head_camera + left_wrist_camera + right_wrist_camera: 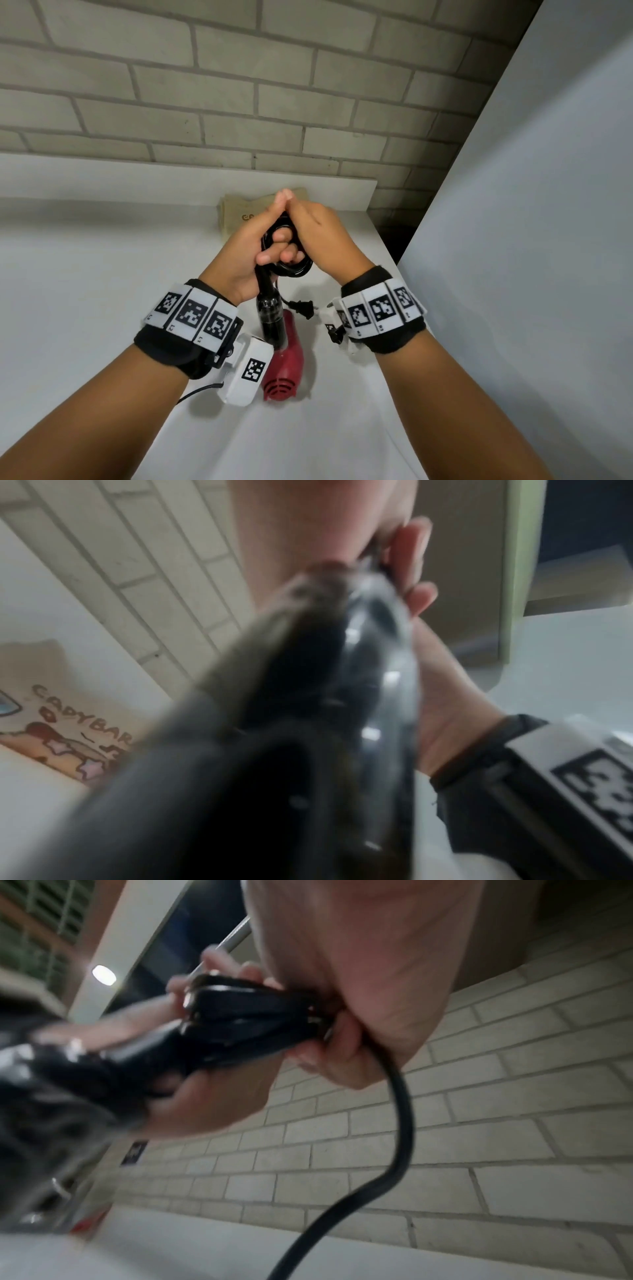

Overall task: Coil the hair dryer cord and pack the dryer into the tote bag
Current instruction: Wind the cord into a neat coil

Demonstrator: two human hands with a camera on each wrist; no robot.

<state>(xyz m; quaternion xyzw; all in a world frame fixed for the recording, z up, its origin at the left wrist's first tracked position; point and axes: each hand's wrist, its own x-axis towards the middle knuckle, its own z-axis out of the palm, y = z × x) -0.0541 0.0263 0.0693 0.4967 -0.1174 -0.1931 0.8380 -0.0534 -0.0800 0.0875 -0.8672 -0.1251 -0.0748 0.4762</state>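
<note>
1. above the white surface [102, 274], the left hand [239, 253] clenches the hair dryer [284, 359] by its black handle, red body hanging below the wrists.
2. the right hand [325, 236] pinches the coiled cord [291, 263] between both hands; the plug [305, 308] dangles beneath.
3. the tote bag [236, 212] lies flat just behind the hands.
</note>
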